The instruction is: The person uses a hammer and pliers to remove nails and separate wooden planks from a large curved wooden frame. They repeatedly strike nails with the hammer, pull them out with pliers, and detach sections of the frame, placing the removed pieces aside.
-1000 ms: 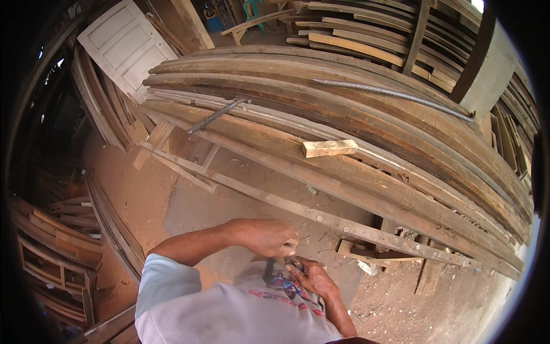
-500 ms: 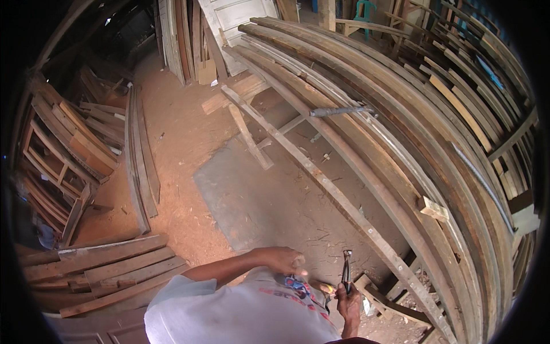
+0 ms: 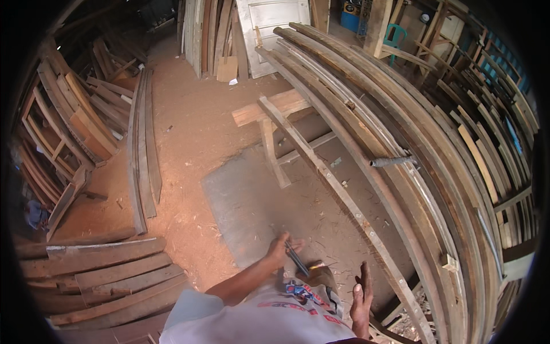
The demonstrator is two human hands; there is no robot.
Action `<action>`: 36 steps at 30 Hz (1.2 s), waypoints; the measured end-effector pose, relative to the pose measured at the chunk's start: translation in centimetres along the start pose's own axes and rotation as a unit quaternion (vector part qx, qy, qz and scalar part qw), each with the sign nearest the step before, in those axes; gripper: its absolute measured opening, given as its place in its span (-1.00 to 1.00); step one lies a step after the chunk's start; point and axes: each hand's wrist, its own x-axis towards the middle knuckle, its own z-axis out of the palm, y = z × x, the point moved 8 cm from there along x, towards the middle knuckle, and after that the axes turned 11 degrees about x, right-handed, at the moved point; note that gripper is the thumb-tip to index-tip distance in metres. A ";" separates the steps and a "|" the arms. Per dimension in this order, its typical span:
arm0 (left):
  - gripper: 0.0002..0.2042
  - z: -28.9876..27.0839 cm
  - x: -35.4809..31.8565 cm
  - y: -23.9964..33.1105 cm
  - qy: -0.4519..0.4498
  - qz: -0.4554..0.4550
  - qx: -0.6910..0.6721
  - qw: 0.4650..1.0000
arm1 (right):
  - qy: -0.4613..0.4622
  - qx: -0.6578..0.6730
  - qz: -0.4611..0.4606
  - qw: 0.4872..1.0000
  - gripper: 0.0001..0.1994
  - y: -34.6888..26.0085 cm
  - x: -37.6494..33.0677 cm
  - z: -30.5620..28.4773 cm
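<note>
My left hand is closed round a dark, long-handled hand tool, apparently pincers, in front of my shirt. Its handles slant down toward my body, and its head is blurred or hidden. My right hand is held up with its fingers stretched, holding nothing. Beyond and between the hands runs a long narrow wooden batten, its far end on a wooden trestle. The right hand is closest to this batten's near part, apart from it.
Long planks are stacked on my right, with a grey-wrapped bar and a small wood block on top. More boards lie at the lower left. A grey sheet covers part of the sawdust-strewn floor.
The tool has passed from my right hand to my left. My right hand has opened, and my view has shifted, so the planks appear farther right and lower.
</note>
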 end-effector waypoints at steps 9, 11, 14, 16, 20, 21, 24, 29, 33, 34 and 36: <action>-0.63 -16.6 1.8 6.4 0.301 0.103 -0.072 0.945 | -0.261 0.076 0.127 0.954 -0.05 -3.1 7.4 4.1; -0.62 -16.8 1.3 8.1 0.316 0.121 -0.067 0.939 | -0.255 0.070 0.105 0.959 -0.05 -3.6 10.5 4.1; -0.62 -16.6 1.2 9.3 0.356 0.118 -0.053 0.926 | -0.218 0.057 0.078 0.971 -0.05 -4.2 13.1 4.5; -0.63 -15.6 2.2 10.2 0.342 0.119 -0.067 0.930 | -0.212 0.059 0.078 0.972 -0.05 -4.2 14.6 4.7; -0.63 -13.1 4.5 12.2 0.292 0.124 -0.044 0.947 | -0.203 0.052 0.086 0.974 -0.04 -4.5 16.7 5.8; -0.62 -13.6 5.5 12.1 0.289 0.116 -0.048 0.949 | -0.203 0.052 0.094 0.973 -0.04 -4.7 16.9 6.2; -0.61 -13.4 8.7 12.7 0.253 0.095 -0.048 0.962 | -0.195 0.049 0.118 0.972 -0.04 -5.5 17.0 7.6; -0.64 -12.8 12.5 15.7 0.204 0.069 -0.023 0.976 | -0.179 0.056 0.153 0.970 -0.03 -6.8 17.8 11.9; -0.64 -12.6 14.0 19.4 0.184 0.063 -0.021 0.981 | -0.165 0.061 0.173 0.969 -0.03 -8.3 18.8 15.8; -0.64 -13.0 14.4 20.1 0.181 0.063 -0.023 0.981 | -0.162 0.058 0.178 0.969 -0.03 -8.6 18.7 16.5; -0.65 -15.5 16.1 20.5 0.189 0.083 -0.044 0.978 | -0.168 0.053 0.191 0.966 -0.03 -9.3 19.2 18.2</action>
